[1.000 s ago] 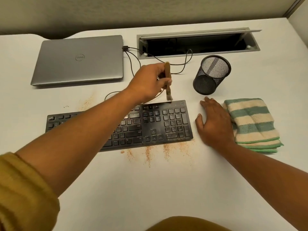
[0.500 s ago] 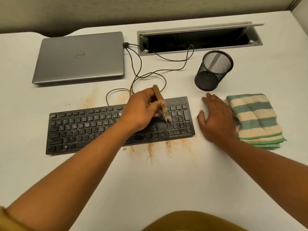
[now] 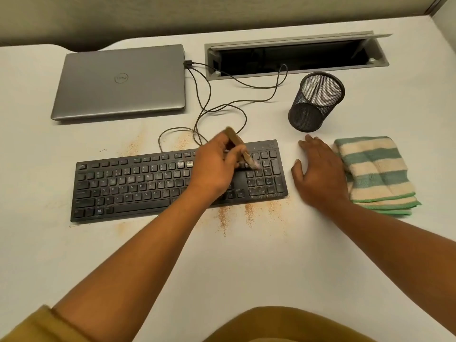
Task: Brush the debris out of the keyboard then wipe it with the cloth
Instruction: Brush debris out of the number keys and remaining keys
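A brush [image 3: 240, 148] is gripped in the curled fingers of the left hand [image 3: 214, 169], its bristles tilted down onto the number pad at the right end of the keyboard [image 3: 138, 186], which lies across the middle of the table [image 3: 246, 267]. The right hand [image 3: 320, 176] is laid flat, fingers straight and holding nothing, between the keyboard and the folded cloth [image 3: 375, 174] toward the right edge, against the cloth's side. Debris [image 3: 249, 214] is scattered along the keyboard's near side.
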Available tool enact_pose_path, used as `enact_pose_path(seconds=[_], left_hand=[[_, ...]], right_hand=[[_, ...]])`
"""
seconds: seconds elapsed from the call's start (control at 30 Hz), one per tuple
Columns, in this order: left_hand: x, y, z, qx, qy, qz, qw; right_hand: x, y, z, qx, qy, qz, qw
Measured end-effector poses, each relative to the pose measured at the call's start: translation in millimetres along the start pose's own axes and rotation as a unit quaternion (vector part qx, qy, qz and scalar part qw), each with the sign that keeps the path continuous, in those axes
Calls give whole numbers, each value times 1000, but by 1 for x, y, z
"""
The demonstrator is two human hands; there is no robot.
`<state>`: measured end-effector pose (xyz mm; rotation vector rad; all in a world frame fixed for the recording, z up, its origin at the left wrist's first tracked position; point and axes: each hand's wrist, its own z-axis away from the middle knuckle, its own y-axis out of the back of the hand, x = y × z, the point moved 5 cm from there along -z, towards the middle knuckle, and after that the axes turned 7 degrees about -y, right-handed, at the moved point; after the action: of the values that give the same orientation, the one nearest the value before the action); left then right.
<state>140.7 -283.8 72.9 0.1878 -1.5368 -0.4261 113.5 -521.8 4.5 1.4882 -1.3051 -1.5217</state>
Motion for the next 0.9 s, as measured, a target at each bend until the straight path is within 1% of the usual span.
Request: enact_pose_path(seconds=[0.03,0.07,0.1,0.2,0.23,0.3,0.33,0.43,0.5,0.53,0.63,0.67,0.77,0.8,0.83,0.9], left_hand=[[0,-5,-3,-43,10,-8,999],[1,-7,-5,-66,15,-17,998],[3,-4,-9,-63,10,-26,998],[11,14,-24,30,-25,-74,996],[12,14,-26,28,-27,-79,996],[15,0,-24,-11,-22,-63,998],[16,-6,-23,-10,-28,-54,998],[16,-11,-19,42,-39,-26,998],[11,-9,-15,65,-38,-39,996],[10,-10,-12,55,-40,-52,996],[10,-18,-3,-35,-26,-57,997],[10,-16,-1,-41,-29,-53,997],[7,0,-3,28,-36,-41,998],[5,1,-1,20,-27,-51,998],[4,-1,2,-10,-17,-63,998],[3,-8,10,-59,-10,-53,997]], right_hand=[[0,0,0,0,1,1,1000],[0,0,0,0,1,1,1000],[1,0,0,0,0,1,1000],[0,0,0,0,0,2,1000],[0,0,0,0,-1,2,1000],[0,1,0,0,-3,2,1000],[0,1,0,0,-2,2,1000],[0,1,0,-3,-3,2,1000],[0,1,0,0,-1,3,1000],[0,1,-1,1,0,2,1000],[1,0,0,2,-2,-2,1000],[0,0,0,2,-2,-4,1000],[1,1,-1,2,-5,-4,1000],[1,1,-1,1,-7,-2,1000],[0,1,-1,1,-7,-1,1000],[0,1,-1,2,-4,-1,1000]])
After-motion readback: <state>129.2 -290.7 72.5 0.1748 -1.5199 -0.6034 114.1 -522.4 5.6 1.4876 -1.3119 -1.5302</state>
